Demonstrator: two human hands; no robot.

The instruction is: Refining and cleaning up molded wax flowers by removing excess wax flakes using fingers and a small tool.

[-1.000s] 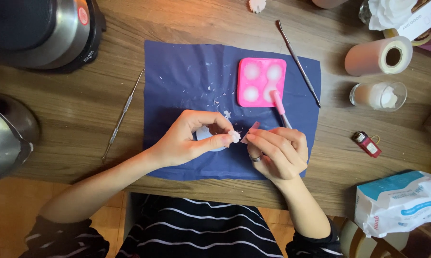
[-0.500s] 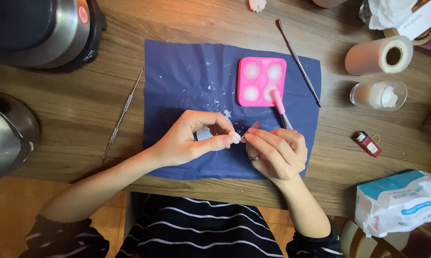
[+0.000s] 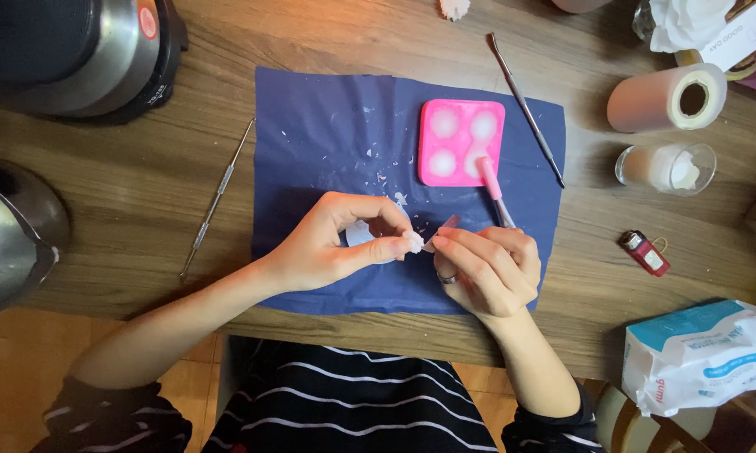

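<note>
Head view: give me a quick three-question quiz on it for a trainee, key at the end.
1. True or false: the pink mould lies on the blue sheet.
2. What does the left hand pinch at its fingertips? A) a small white piece B) a red lighter C) a roll of tape
3. Fill in: the right hand holds a tool with a ____ handle.

Key:
1. True.
2. A; the red lighter lies apart on the wooden table, and so does the roll of tape.
3. Pink.
</note>
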